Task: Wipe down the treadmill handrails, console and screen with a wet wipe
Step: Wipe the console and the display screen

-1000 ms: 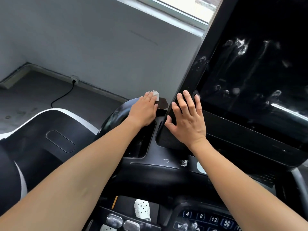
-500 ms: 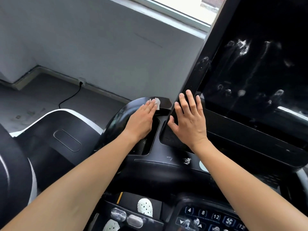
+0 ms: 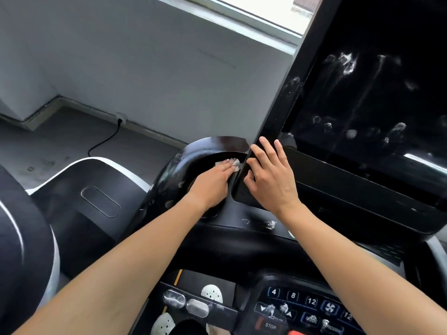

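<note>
My left hand (image 3: 212, 183) presses a crumpled white wet wipe (image 3: 232, 162) with straight fingers into the recessed pocket at the left end of the black treadmill console (image 3: 183, 165). Only the wipe's far edge shows past my fingertips. My right hand (image 3: 271, 175) rests flat with spread fingers on the lower left corner of the large black screen (image 3: 377, 97). The screen carries white smears and streaks. White smudges mark the console's curved rim and the ledge below the screen.
A button panel (image 3: 309, 308) with numbers and a STOP key lies at the bottom. The neighbouring machine's black and white cover (image 3: 96, 189) stands to the left. A power cable (image 3: 106, 139) runs to a wall socket on the grey floor. A window sill crosses the top.
My left hand has slid with the wipe from the console's top rim down into the recessed pocket. My right hand has stayed on the screen's corner. The camera has shifted slightly.
</note>
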